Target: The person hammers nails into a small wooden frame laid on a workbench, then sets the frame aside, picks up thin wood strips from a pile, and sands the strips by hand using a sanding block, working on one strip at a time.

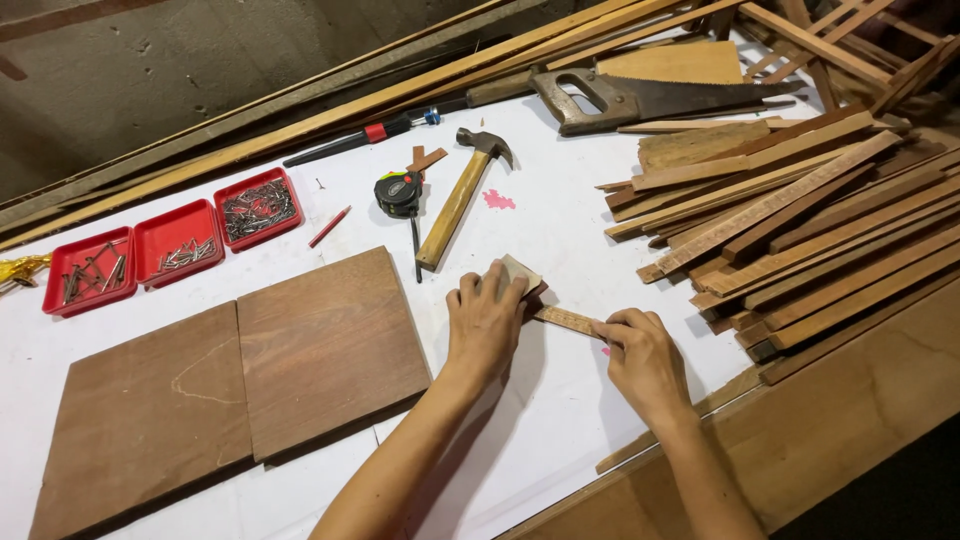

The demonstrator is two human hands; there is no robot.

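Our right hand [640, 358] pins a thin, pale-brown wood strip [567, 320] flat on the white desk [560, 420]. Its long axis runs from four o'clock to ten o'clock. Our left hand [487, 322] grips a sanding block [517, 272] over its far end.

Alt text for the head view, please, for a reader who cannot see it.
The left hand presses a sanding block onto a thin wood strip that the right hand steadies on a white table. Nearby lie two brown boards, a hammer and red nail trays.
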